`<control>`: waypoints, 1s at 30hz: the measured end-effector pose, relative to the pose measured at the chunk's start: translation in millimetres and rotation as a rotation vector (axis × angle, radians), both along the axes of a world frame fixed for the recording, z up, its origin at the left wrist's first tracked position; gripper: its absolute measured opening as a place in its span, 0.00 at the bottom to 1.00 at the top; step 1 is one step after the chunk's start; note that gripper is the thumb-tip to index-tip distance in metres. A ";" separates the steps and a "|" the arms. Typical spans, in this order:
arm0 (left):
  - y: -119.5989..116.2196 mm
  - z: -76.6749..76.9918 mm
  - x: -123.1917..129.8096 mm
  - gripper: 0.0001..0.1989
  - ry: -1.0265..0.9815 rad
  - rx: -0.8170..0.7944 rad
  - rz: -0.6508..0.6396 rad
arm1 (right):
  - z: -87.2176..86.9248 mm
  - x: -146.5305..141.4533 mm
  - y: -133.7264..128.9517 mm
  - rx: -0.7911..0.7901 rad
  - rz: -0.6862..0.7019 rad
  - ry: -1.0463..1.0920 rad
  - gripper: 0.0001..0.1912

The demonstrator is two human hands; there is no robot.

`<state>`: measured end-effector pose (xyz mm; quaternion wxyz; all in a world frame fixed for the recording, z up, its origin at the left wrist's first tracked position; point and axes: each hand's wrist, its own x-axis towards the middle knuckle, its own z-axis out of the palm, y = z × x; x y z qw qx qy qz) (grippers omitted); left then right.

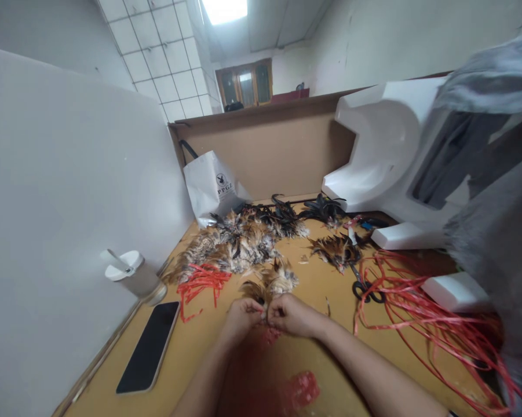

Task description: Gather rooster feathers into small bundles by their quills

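My left hand (pixel 244 317) and my right hand (pixel 293 315) meet at the middle of the table, fingers pinched closed. They are at the near end of a small bundle of brown and pale feathers (pixel 280 279). A bit of red shows at my left fingertips, which seem to pinch a thin red strip. What my right fingers hold is hidden. Red scraps (pixel 269 335) lie just below the hands. Beyond them is a big heap of brown and black feathers (pixel 243 240), with cut red plastic strips (pixel 204 281) at its near left side.
At the left are a phone (pixel 150 347) and a lidded cup (pixel 137 278). Scissors (pixel 367 291) and tangled red plastic ribbon (pixel 421 307) lie right, near white foam (pixel 408 236). More feather bundles (pixel 336 250) and a white bag (pixel 211 185) stand farther back, before a cardboard panel (pixel 278 150).
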<state>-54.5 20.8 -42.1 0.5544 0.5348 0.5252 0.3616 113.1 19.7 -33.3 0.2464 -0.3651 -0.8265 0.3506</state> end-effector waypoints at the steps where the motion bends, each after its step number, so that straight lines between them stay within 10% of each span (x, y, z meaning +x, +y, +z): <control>1: 0.6 -1.1 0.0 0.10 -0.011 0.004 0.000 | -0.6 0.1 -0.1 0.001 0.011 0.005 0.07; 14: -0.9 -5.0 0.0 0.09 -0.021 0.078 -0.048 | -4.6 -5.0 9.1 -0.378 -0.079 0.331 0.09; 30: -10.1 -0.7 -1.7 0.08 0.397 0.496 -0.107 | -2.9 -8.3 10.5 0.230 -0.160 -0.072 0.10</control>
